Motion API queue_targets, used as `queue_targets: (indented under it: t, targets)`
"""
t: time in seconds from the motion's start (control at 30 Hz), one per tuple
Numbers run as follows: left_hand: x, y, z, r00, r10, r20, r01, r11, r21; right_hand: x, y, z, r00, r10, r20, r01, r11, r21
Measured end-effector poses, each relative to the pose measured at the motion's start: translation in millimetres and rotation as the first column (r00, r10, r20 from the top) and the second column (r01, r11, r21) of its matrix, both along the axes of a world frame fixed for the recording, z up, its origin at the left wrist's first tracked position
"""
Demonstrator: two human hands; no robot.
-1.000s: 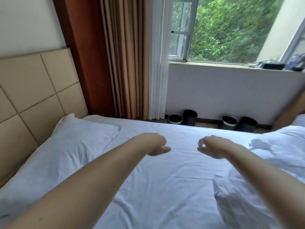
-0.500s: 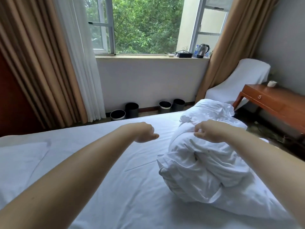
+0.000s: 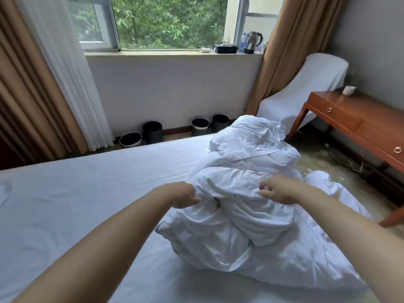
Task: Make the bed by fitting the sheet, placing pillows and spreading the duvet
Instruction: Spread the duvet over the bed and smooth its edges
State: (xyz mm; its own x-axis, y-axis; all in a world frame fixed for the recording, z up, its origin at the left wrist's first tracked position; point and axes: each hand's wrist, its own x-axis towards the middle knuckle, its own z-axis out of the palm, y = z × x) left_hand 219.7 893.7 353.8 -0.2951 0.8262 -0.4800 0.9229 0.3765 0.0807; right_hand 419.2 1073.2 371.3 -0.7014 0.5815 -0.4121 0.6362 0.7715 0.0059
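Duvet (image 3: pixel 247 171), white, bunched beneath both grips. Left grip (image 3: pixel 185 194): curled against its fold, hold cannot be told. Right grip (image 3: pixel 278 191): loosely curled, fingertips on fabric. Bottle (image 3: pixel 243 43) beyond: label unreadable.

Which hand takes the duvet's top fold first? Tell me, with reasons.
Right, probably. The right hand sits over the front fold of the duvet, fingers loosely curled above it. The left hand is only at the heap's left edge, beside the bare sheet.
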Motion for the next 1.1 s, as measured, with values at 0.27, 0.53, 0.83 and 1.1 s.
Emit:
queue_targets:
  t: [0.27,0.53,0.83,1.1]
  targets:
    - [42.9,88.6,-64.6,0.977,0.166,0.137,-0.166,0.986,-0.012,25.2,110.1,-74.5,0.995,0.018,0.094,0.000,0.982,-0.187]
    - [43.4,135.5,-143.3,0.904,0.399,0.151,-0.406,0.914,0.016,17.5,173.1,-171.5,0.990,-0.140,0.000,0.134,0.941,-0.312]
    - [22.7,149.4,-194.6,0.783,0.594,0.186,-0.617,0.780,0.105,-22.6,213.7,-230.8,0.999,-0.029,-0.030,0.025,0.992,-0.123]
    - [-0.8,139.8,-222.2,0.696,0.660,0.284,-0.716,0.668,0.202,-52.3,217.3,-253.4,0.983,0.156,-0.093,-0.163,0.984,-0.067]
